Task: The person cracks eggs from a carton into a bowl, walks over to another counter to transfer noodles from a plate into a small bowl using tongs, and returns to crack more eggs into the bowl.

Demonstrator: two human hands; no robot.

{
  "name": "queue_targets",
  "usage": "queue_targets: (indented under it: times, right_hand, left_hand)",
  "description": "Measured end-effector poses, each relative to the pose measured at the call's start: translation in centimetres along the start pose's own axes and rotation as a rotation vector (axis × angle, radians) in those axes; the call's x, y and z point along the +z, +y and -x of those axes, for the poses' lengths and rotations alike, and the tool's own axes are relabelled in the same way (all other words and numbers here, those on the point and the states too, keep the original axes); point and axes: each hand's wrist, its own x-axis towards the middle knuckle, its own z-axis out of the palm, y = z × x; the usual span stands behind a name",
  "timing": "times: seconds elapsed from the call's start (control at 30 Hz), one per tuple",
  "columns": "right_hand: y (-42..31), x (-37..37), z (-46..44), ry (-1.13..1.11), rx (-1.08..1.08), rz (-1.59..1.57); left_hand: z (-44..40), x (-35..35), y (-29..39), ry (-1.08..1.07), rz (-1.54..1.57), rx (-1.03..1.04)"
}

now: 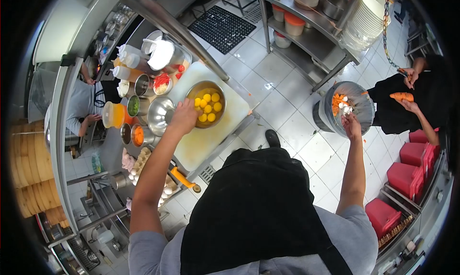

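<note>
A metal bowl [207, 124] on the white cutting board [197, 150] contains several raw eggs with whole yellow yolks [207, 98]. My left hand [185, 116] is at its left side, fingers curled over the rim. Over to the right, my right hand [352, 126] reaches over a lined trash bin [365, 104], its fingers closed around a white eggshell [347, 111]. More shells and orange carrot scraps [337, 104] lie inside the bin. Along the near left edge of the counter is an egg carton [142, 161] with white eggs [166, 192].
Squeeze bottles [125, 74], an empty-looking metal bowl [161, 115] and an orange-handled tool [183, 178] crowd the counter. A co-worker [421, 93] holds a carrot [401, 97] and a peeler by the bin. Another person [79, 102] stands at left. Red containers [405, 179] line the right.
</note>
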Motion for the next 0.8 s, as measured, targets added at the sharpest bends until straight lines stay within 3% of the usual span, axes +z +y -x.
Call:
queue_targets:
  times: [0.8]
  right_hand:
    - [0.6, -1.1, -0.4, -0.019, 0.004, -0.019]
  left_hand:
    - [-0.3, 0.7, -0.3, 0.014, -0.079, 0.083]
